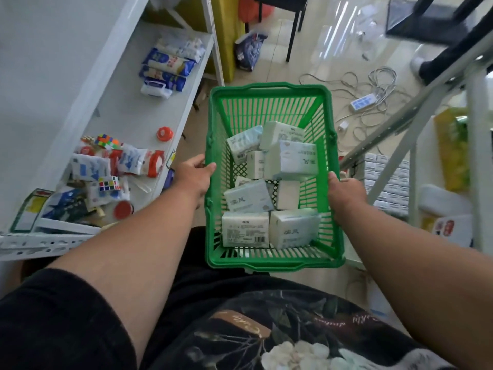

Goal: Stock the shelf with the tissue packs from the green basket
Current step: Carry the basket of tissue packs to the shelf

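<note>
I hold a green plastic basket [269, 259] in front of me, above the floor. My left hand [192, 174] grips its left rim and my right hand [344, 192] grips its right rim. Several pale green and white tissue packs [292, 159] lie jumbled inside, some flat and some on edge. The white shelf [128, 113] runs along my left, close beside the basket.
The shelf carries blue and white packets [166, 68], puzzle cubes [108, 140], red-lidded items [165, 133] and other small goods. A second white rack [437, 145] with boxes stands at right. Cables and a power strip [364, 101] lie on the floor beyond the basket.
</note>
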